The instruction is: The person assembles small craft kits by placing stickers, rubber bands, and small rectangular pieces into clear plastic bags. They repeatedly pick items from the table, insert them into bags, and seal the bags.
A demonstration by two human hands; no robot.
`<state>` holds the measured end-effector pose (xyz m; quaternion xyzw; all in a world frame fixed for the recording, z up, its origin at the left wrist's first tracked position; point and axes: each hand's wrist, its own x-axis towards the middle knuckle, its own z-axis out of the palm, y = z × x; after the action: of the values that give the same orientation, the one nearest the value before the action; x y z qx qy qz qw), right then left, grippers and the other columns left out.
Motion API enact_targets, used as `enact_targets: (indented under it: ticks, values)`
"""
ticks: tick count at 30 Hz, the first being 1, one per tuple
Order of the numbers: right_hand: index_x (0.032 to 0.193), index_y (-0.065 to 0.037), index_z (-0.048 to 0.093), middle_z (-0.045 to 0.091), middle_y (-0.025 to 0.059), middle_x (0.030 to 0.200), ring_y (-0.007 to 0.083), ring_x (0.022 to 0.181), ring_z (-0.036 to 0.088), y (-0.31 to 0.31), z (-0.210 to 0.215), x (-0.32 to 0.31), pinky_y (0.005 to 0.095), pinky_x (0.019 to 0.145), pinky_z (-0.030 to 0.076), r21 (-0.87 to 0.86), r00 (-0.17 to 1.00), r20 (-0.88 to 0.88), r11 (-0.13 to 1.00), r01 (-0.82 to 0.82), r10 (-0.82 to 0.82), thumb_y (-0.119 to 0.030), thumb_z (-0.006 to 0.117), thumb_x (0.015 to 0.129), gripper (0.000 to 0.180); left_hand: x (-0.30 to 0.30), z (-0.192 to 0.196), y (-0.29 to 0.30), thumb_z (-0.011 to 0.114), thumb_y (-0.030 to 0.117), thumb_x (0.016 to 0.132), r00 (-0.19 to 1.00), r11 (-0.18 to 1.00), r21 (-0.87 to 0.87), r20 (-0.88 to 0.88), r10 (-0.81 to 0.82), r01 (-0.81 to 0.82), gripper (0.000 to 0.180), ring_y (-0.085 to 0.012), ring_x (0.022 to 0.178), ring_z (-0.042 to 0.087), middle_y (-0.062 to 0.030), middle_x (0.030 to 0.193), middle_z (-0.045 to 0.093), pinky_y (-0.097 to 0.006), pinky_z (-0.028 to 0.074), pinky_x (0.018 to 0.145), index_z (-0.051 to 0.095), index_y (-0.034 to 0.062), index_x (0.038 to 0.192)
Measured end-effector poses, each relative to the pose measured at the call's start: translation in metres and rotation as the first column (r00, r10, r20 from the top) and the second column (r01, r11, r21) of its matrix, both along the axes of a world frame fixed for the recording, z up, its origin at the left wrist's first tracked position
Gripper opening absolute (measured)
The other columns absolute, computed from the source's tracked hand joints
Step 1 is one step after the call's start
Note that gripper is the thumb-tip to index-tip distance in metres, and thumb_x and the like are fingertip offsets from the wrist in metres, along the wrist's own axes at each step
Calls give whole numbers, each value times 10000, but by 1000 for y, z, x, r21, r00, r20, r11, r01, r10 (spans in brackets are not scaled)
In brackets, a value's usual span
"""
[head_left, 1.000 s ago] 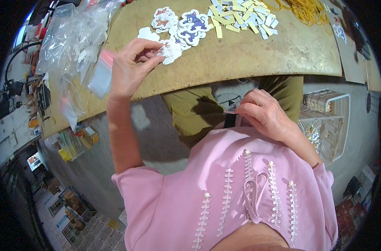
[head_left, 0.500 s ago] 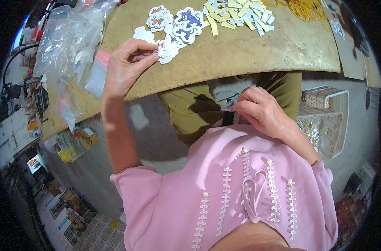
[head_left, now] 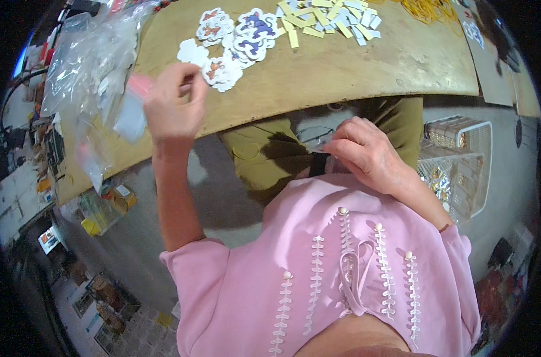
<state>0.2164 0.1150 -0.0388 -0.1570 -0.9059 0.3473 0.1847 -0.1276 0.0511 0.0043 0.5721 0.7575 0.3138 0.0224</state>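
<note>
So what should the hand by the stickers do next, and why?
Probably close the fingers on one flower-shaped sticker and lift it. The left hand is right at the edge of the sticker pile on the wooden table, fingers bent toward it, but I can't tell if it has one pinched yet. The right hand waits near the lap, holding something small and clear.
</note>
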Motion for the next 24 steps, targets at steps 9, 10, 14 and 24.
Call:
enact_targets:
  ticks: [9,10,14,24]
  values:
    - [1078,-18,735,671,151,1233,361,1164,673,4,24,-9,471,932,571,247,994,-109,968,40,-14,-94,775,738,351,93,21,-41,787,-73,836,914,946,323,391,-111,-23,175,-135,772,631,-55,934,722,-266,479,656,771,51,958]
    - [1073,-12,735,670,158,1245,366,1168,674,4,25,-9,472,936,574,248,993,-117,968,44,-15,-92,774,738,347,109,28,-42,807,-82,804,923,959,267,337,-183,92,195,-136,781,633,-51,925,714,-267,473,656,772,56,937]
    - [1058,13,734,666,193,1281,387,1186,676,0,28,-12,477,959,582,243,988,-154,970,33,5,-83,776,733,341,136,8,-42,845,-71,719,937,951,235,237,-257,202,276,-217,727,619,-12,820,672,-346,488,662,770,109,914]
    - [1059,23,729,667,204,1274,391,1192,678,-2,23,-9,470,963,594,222,984,-175,973,56,-17,-68,784,761,317,140,-9,-47,876,11,731,951,930,208,-129,-281,303,351,-206,676,593,-7,832,641,-343,491,629,821,115,1061]
